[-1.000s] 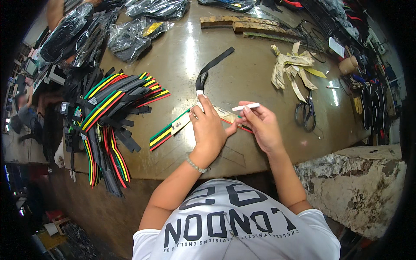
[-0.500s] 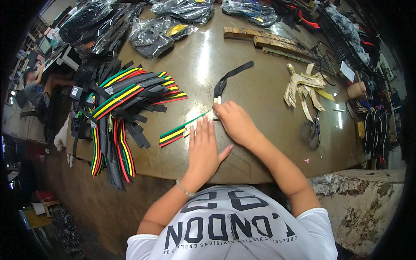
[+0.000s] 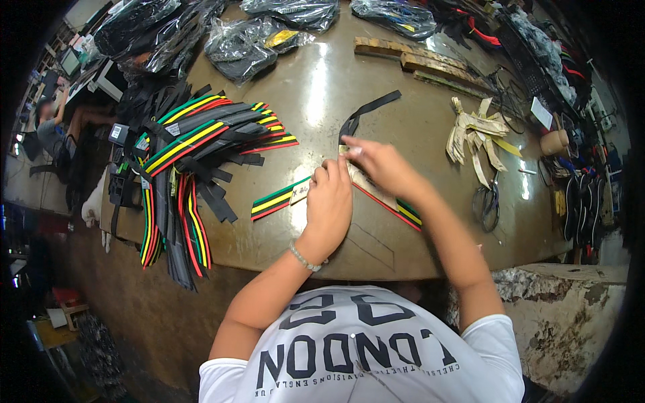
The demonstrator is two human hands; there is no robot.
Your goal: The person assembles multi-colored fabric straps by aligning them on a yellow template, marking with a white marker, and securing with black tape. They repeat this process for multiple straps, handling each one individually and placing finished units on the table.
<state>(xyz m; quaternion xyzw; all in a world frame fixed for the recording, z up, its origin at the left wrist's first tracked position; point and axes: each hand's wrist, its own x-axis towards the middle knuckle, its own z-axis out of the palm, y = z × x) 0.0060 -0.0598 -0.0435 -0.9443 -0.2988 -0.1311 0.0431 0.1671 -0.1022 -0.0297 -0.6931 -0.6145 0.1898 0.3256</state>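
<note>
A striped strap (image 3: 269, 205) in green, yellow, red and black lies bent into a V on the table, with cream marking strips (image 3: 299, 193) along its arms. My left hand (image 3: 329, 205) bears down near the bend, fingers curled and closed over the strap and strip. From the bend a black webbing strap (image 3: 371, 107) runs away to the upper right. At its near end is my right hand (image 3: 384, 173), fingertips close to the left hand's. Motion smears it, and whether it grips anything is unclear.
On the left, a heap of similar striped straps (image 3: 191, 144) hangs over the edge. Plastic-wrapped goods (image 3: 245, 50) line the back. Wooden bars (image 3: 430, 64), cream strips (image 3: 474, 131) and scissors (image 3: 486, 205) lie to the right. A person (image 3: 50, 127) sits at far left.
My left hand has gone from flat to curled and moved up toward the bend. The right hand has shifted slightly right. The strap's right arm now shows beneath my right forearm.
</note>
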